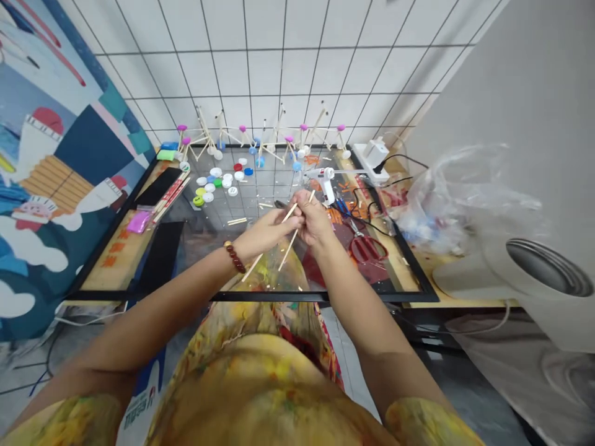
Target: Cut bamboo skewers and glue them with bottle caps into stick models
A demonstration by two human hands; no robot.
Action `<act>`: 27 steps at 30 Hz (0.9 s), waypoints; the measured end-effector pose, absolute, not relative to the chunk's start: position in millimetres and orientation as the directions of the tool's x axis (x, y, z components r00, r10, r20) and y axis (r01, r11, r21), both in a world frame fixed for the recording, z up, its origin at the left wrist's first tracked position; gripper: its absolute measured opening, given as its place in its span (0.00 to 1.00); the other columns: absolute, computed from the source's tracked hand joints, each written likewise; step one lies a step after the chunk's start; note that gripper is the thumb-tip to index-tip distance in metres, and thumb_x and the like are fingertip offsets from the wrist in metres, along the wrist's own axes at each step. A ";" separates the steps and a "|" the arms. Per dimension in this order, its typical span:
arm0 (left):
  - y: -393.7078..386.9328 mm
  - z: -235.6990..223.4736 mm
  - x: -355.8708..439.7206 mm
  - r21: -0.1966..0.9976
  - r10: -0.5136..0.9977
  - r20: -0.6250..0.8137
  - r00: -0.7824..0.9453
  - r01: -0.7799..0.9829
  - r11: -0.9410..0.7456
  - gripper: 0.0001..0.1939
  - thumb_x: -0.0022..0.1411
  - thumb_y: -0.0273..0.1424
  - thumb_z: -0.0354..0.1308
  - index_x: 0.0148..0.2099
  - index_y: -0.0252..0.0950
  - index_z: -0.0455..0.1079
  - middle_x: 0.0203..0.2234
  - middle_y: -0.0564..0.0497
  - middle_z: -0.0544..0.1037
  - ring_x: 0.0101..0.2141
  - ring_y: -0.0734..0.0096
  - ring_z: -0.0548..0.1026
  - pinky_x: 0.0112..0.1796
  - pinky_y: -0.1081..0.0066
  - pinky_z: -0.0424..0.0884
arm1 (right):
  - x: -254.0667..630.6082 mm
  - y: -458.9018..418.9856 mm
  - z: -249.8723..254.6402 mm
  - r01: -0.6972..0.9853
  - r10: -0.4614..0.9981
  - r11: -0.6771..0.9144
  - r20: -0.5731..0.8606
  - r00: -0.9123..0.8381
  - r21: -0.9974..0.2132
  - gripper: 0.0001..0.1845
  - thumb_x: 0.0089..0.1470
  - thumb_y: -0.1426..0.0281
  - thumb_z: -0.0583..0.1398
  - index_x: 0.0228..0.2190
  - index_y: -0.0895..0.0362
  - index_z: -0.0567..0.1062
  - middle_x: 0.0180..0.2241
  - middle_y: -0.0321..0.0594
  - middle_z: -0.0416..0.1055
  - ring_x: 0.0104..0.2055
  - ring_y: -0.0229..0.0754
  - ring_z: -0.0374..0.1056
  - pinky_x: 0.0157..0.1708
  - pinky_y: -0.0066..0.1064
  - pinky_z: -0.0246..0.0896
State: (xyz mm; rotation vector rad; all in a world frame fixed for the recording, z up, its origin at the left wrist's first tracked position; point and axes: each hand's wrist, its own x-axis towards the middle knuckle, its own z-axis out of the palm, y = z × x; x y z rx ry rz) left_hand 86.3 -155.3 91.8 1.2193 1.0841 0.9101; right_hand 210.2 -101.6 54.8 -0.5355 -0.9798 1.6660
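Over the middle of the glass tabletop my two hands meet, fingers closed. My left hand (269,230) pinches a thin wooden stick (253,265) that slants down towards me. A second wooden stick (289,249) runs nearly alongside it and passes through the fingers of my right hand (314,218). A small dark tip (279,204) shows just behind my left fingers; I cannot make out what it belongs to. Beyond my right hand lies a white glue gun (326,183). Short cut stick pieces (237,221) lie left of my hands.
Several bottle caps (227,183) lie at centre left. Stick structures with pink and blue pieces (261,148) line the tiled wall. Red-handled scissors (367,249), black cables, a power strip (370,164) and a plastic bag (446,204) are right. Loose sticks (170,197) and a pink packet (138,222) are left.
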 end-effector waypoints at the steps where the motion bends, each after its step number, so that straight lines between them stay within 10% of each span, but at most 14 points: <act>1: -153.8 88.8 90.4 0.995 0.961 -0.092 0.261 0.061 0.079 0.06 0.58 0.27 0.61 0.39 0.33 0.70 0.36 0.49 0.76 0.38 0.71 0.73 0.42 0.71 0.69 | 208.7 -100.7 52.4 -0.576 0.946 -0.075 0.125 -0.300 -0.814 0.26 0.41 0.50 0.70 0.26 0.54 0.65 0.15 0.21 0.56 0.14 0.25 0.38 0.12 0.19 0.36; 7: -148.6 76.7 96.1 0.952 0.912 -0.307 0.273 0.107 0.288 0.03 0.59 0.25 0.58 0.35 0.35 0.65 0.24 0.54 0.71 0.20 0.79 0.67 0.25 0.76 0.64 | 206.7 -99.0 45.1 -0.552 0.956 -0.043 0.125 -0.264 -0.833 0.24 0.46 0.50 0.67 0.28 0.53 0.64 0.17 0.21 0.54 0.14 0.27 0.37 0.12 0.21 0.36; 13: -161.8 81.7 62.0 0.971 0.954 -0.211 0.214 0.160 0.179 0.02 0.58 0.27 0.57 0.34 0.35 0.66 0.16 0.59 0.64 0.15 0.81 0.57 0.19 0.78 0.52 | 200.3 -105.5 40.9 -0.478 0.885 -0.048 0.185 -0.428 -0.877 0.24 0.45 0.53 0.67 0.39 0.54 0.72 0.32 0.34 0.70 0.31 0.35 0.67 0.31 0.28 0.66; 21: -168.0 66.4 -3.8 0.850 0.999 0.016 0.032 0.526 -0.030 0.05 0.55 0.30 0.59 0.31 0.34 0.74 0.19 0.55 0.70 0.21 0.75 0.64 0.24 0.75 0.57 | 195.1 -107.6 26.2 -0.406 0.815 -0.207 0.072 -0.574 -0.890 0.26 0.41 0.59 0.70 0.42 0.54 0.75 0.36 0.34 0.74 0.31 0.32 0.68 0.33 0.26 0.66; 27: -166.3 80.4 -10.6 0.981 0.984 -0.147 -0.105 0.115 0.159 0.15 0.62 0.42 0.55 0.43 0.35 0.68 0.19 0.58 0.66 0.14 0.82 0.55 0.17 0.78 0.47 | 189.7 -108.4 24.1 -0.421 0.849 -0.219 0.041 -0.526 -0.880 0.22 0.43 0.61 0.70 0.39 0.58 0.77 0.30 0.35 0.74 0.26 0.30 0.64 0.27 0.22 0.59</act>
